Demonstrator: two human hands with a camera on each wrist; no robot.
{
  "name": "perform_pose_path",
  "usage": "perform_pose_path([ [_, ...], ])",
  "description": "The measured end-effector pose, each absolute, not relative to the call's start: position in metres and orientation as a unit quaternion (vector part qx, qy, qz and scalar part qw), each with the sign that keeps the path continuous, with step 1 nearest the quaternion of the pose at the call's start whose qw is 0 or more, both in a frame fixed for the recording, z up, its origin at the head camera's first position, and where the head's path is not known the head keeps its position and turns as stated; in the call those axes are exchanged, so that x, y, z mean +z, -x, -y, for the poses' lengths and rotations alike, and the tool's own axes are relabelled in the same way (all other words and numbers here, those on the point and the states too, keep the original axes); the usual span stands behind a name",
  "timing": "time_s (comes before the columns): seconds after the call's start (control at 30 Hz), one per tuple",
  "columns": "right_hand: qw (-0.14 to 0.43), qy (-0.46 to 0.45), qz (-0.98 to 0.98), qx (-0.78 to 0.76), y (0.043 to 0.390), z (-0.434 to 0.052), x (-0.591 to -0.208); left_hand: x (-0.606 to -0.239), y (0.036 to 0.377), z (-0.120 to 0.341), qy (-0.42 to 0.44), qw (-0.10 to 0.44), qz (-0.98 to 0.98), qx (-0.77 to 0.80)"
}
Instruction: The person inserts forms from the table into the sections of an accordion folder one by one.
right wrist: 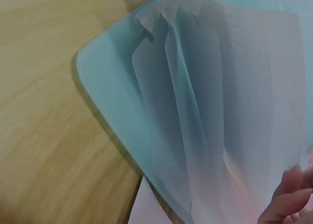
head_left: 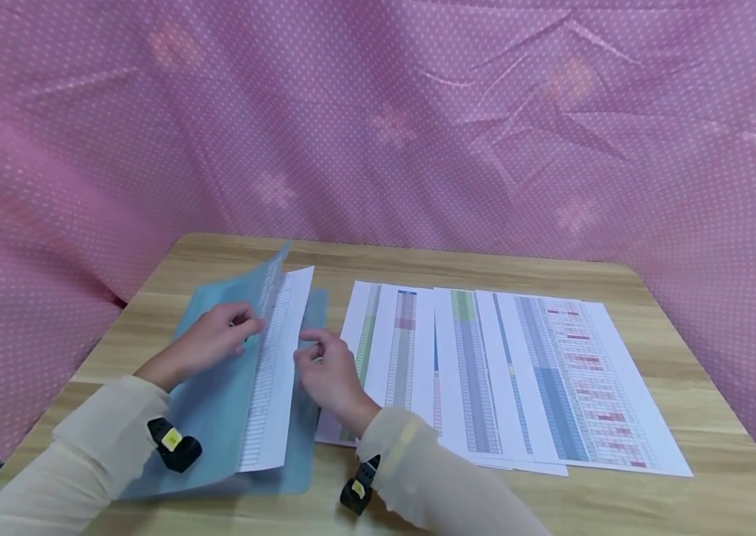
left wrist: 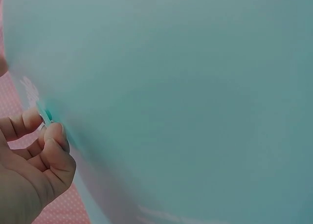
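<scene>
I see the left hand (head_left: 207, 339) pinching the blue folder (head_left: 217, 402) flap open at the table's (head_left: 686, 387) left, right hand (head_left: 327, 368) pinching the sheet (head_left: 274, 372) edge; I'd slide it in flat, corners first.

Open wood far and right; papers crowd the middle.
You'd pass freely along the table's (head_left: 652, 298) far edge; fanned sheets (head_left: 519, 372) and the raised folder (head_left: 231, 387) probably block the near-left.
</scene>
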State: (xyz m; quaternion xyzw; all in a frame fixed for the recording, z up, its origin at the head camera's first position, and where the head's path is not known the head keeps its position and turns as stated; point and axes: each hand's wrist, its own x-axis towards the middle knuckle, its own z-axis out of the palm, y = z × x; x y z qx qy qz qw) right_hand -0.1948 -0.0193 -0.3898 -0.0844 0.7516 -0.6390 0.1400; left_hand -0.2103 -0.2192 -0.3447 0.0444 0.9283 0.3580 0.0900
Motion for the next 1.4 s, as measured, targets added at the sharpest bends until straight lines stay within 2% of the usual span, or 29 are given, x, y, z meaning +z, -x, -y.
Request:
perform_pose_path([
  [0.27, 0.121, 0.097, -0.775, -0.613, 0.2, 0.03, -0.39, -0.344, 0.212, 0.22, -0.058, 0.081, -0.926, 0.365],
  [0.93, 0.119, 0.126, -0.811, -0.559, 0.202, 0.039, -0.391, -0.345, 0.208, 0.22, -0.073, 0.057, -0.926, 0.365],
  [1.17, 0.087, 0.119, -0.816, -0.559, 0.207, 0.001, -0.395, -0.344, 0.205, 0.223, -0.074, 0.047, -0.929, 0.359],
  [1.4, 0.073, 0.081, -0.838, -0.534, 0.214, -0.072, -0.406, -0.346, 0.207, 0.222, -0.071, 0.046, -0.931, 0.355],
])
